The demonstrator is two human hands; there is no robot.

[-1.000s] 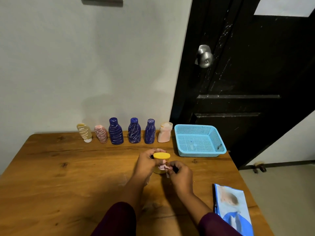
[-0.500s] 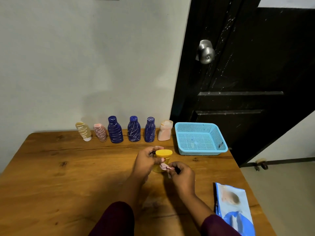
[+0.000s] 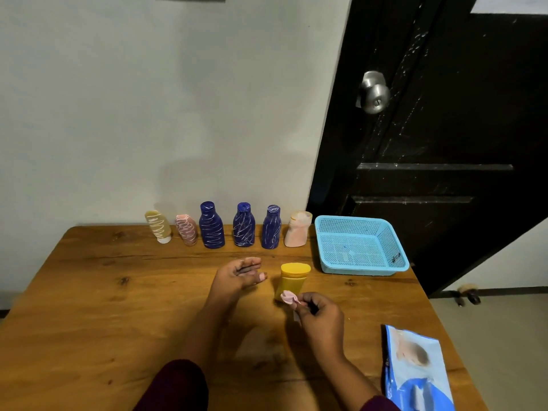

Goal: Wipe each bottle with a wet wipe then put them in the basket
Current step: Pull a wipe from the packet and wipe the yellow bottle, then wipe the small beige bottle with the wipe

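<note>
The left hand (image 3: 240,275) is spread beside the upright yellow bottle (image 3: 292,280) on the bench (image 3: 103,307); the right hand (image 3: 320,317) pinches a pink wipe (image 3: 287,297) at its base.

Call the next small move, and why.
Probably the left hand closes on the yellow bottle to steady it: the hand is open beside it, not touching, while the right hand pinches the wipe at the bottle's lower side.

6 bottles (image 3: 243,226) line the back of the table (image 3: 89,292), basket (image 3: 358,269) rightmost.
</note>
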